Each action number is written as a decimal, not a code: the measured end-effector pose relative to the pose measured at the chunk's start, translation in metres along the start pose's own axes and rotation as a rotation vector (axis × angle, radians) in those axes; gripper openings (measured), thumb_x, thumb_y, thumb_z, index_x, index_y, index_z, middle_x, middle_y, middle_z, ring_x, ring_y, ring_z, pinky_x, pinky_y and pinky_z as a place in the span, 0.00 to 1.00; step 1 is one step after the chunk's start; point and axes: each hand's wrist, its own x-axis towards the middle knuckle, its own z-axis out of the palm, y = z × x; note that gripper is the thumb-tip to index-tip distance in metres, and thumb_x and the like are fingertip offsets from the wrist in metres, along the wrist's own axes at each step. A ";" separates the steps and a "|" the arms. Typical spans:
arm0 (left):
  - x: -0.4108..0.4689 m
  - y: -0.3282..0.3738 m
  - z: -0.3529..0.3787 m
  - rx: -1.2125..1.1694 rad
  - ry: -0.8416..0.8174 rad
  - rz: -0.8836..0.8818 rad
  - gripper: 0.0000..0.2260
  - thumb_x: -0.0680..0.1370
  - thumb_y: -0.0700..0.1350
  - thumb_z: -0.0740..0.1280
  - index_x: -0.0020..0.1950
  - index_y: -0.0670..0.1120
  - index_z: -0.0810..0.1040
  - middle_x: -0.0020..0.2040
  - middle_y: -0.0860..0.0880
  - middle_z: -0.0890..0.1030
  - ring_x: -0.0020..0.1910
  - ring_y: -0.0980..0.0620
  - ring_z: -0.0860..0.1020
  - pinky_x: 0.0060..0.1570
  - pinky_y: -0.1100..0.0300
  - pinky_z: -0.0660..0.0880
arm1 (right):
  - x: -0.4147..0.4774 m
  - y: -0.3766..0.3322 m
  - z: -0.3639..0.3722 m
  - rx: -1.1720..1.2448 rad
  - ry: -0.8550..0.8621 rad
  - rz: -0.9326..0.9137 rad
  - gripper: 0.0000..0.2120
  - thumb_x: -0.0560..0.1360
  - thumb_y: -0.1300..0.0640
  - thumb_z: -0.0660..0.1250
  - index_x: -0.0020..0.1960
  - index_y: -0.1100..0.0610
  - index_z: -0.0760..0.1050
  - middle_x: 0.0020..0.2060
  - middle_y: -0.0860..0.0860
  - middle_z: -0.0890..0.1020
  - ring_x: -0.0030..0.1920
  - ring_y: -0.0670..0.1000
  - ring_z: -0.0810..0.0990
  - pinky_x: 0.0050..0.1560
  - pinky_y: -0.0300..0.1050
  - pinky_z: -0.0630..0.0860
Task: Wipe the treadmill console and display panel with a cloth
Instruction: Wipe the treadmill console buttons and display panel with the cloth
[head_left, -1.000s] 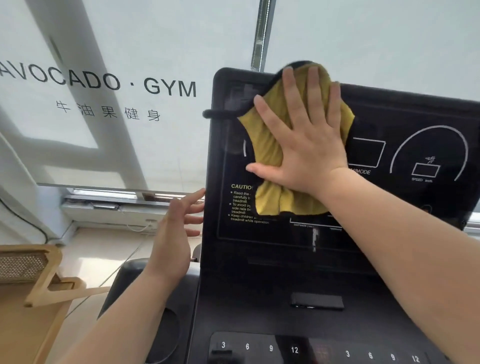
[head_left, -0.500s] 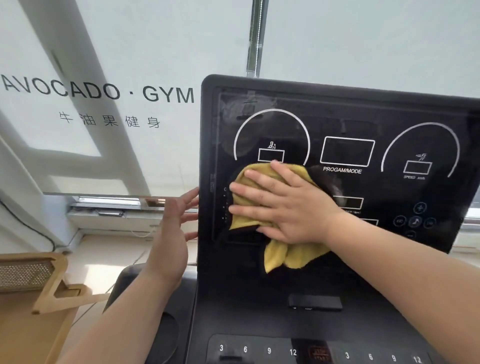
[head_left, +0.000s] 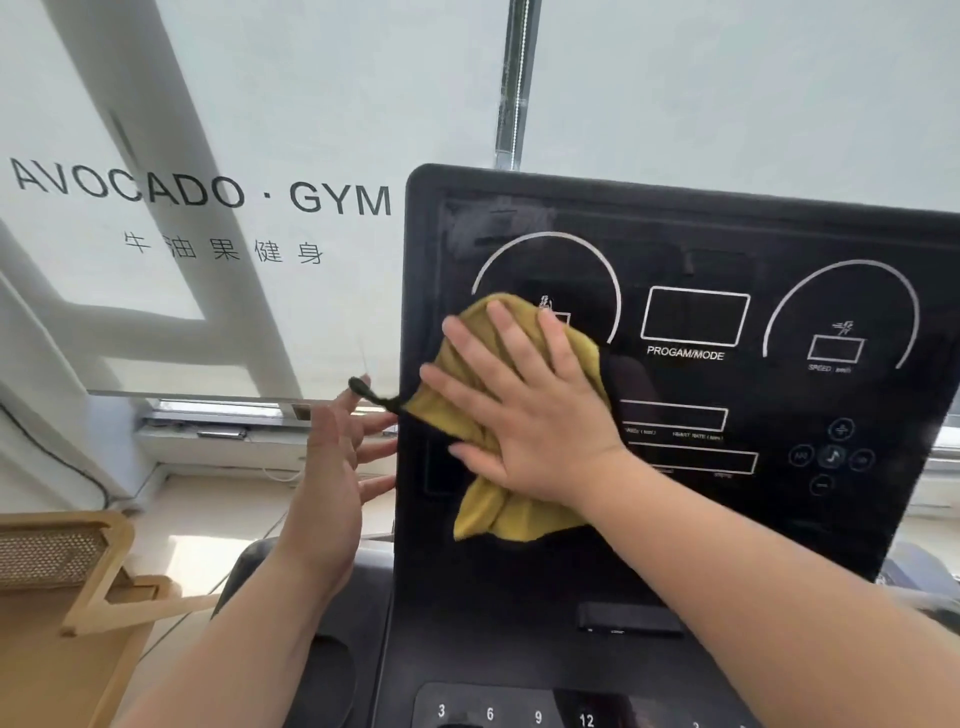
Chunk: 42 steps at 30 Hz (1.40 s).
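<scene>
The right hand (head_left: 524, 410) lies flat on the yellow cloth (head_left: 496, 512), fingers spread straight, no curl in its grip, pressing it to the left part of the display panel (head_left: 696, 249). The cloth's black loop (head_left: 371, 393) pokes past the panel's edge. The left hand (head_left: 332, 467) hovers just beside that edge, grip open, holding nothing. Whether its fingertips touch the panel, I can't tell.
</scene>
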 end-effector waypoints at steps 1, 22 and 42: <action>0.000 0.000 0.000 -0.002 0.001 -0.003 0.40 0.67 0.79 0.47 0.73 0.64 0.68 0.55 0.63 0.83 0.59 0.55 0.80 0.55 0.50 0.76 | -0.014 -0.008 0.007 -0.002 -0.008 -0.046 0.37 0.80 0.30 0.53 0.84 0.43 0.49 0.84 0.53 0.48 0.82 0.64 0.45 0.80 0.68 0.41; 0.001 -0.007 -0.005 0.066 -0.062 0.049 0.44 0.64 0.84 0.49 0.74 0.64 0.68 0.64 0.60 0.80 0.63 0.55 0.79 0.59 0.46 0.77 | 0.085 0.007 -0.027 0.083 0.089 0.463 0.39 0.79 0.30 0.49 0.84 0.46 0.47 0.84 0.56 0.47 0.82 0.65 0.43 0.77 0.72 0.38; -0.009 -0.014 0.004 0.145 -0.094 0.142 0.39 0.69 0.81 0.48 0.74 0.64 0.69 0.69 0.62 0.76 0.66 0.60 0.75 0.60 0.51 0.75 | 0.024 0.050 -0.019 0.123 0.165 0.833 0.39 0.79 0.28 0.51 0.84 0.46 0.49 0.83 0.59 0.50 0.81 0.69 0.46 0.77 0.75 0.43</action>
